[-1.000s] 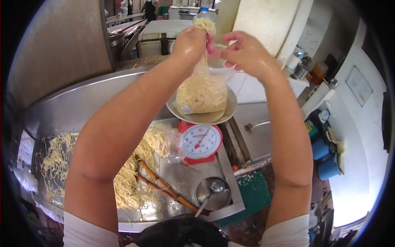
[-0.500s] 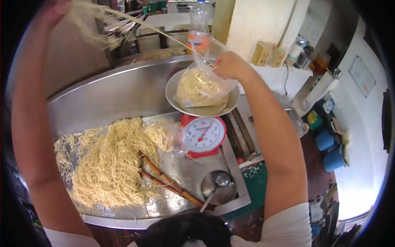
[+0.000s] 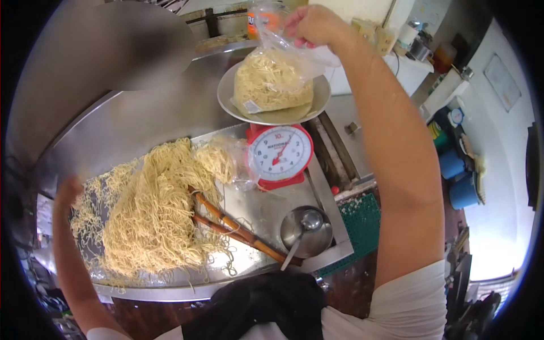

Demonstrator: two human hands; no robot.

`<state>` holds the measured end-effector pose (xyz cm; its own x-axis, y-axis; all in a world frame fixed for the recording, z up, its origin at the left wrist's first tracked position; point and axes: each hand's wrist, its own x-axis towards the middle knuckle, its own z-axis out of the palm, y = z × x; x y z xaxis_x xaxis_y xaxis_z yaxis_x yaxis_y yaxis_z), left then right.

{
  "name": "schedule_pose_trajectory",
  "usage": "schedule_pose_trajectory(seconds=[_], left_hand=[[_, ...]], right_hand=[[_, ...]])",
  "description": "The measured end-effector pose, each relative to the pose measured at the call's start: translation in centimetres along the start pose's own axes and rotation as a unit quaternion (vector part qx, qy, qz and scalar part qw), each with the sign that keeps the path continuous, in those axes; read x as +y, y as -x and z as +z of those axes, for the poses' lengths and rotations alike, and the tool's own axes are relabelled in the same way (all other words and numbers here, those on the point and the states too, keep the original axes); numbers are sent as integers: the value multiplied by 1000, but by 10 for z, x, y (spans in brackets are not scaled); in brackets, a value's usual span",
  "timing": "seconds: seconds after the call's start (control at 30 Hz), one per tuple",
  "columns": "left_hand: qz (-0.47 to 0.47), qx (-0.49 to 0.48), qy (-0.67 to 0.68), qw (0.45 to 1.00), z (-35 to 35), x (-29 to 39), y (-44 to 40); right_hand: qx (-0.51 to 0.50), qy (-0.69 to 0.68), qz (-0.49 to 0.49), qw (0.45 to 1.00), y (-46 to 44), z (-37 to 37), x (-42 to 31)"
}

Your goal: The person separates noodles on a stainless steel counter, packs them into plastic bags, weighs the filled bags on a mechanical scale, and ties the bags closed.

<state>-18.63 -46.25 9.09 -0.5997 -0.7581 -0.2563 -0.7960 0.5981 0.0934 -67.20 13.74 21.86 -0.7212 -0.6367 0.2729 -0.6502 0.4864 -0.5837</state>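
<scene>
My right hand [image 3: 313,27] pinches the top edge of a clear plastic bag [image 3: 306,62]. Yellow noodles [image 3: 266,82] fill the bag, which sits in the metal pan [image 3: 277,116] of a red dial scale [image 3: 281,153]. Lower at the far left, my left hand [image 3: 70,190] is blurred, so its fingers do not show clearly. It is nearest to the left edge of a large heap of loose noodles [image 3: 150,221] on the steel tray. Beside the scale lies another clear bag [image 3: 241,167] with some noodles [image 3: 215,158] in it.
Two wooden sticks [image 3: 235,232] reach from the heap toward a metal bowl [image 3: 306,232] with a ladle [image 3: 294,249]. A bottle with an orange label [image 3: 263,21] stands behind the pan. The steel tray's raised wall [image 3: 164,107] curves along the back. A blurred grey shape covers the upper left.
My left hand has dropped from the upper left to beside the noodle heap. The pale strand stretched across to the bag is gone from view. My right hand stays at the bag's top.
</scene>
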Motion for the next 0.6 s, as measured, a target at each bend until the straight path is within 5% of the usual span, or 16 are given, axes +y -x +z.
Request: schedule_pose_trajectory(seconds=[0.03,0.07,0.13,0.37,0.6], left_hand=[[131,87,-119,980,57,-25,7],[-4,-24,-80,996,68,15,37],[42,13,-43,998,120,-20,30],[45,-52,84,994,132,68,69],[142,-9,106,984,102,169,98]], right_hand=[[26,-2,-29,999,-4,-2,3],[53,-2,-59,997,-5,-5,4],[85,-16,-13,996,12,-12,-17],[216,38,22,975,24,-17,-10],[5,108,-155,982,13,26,35]])
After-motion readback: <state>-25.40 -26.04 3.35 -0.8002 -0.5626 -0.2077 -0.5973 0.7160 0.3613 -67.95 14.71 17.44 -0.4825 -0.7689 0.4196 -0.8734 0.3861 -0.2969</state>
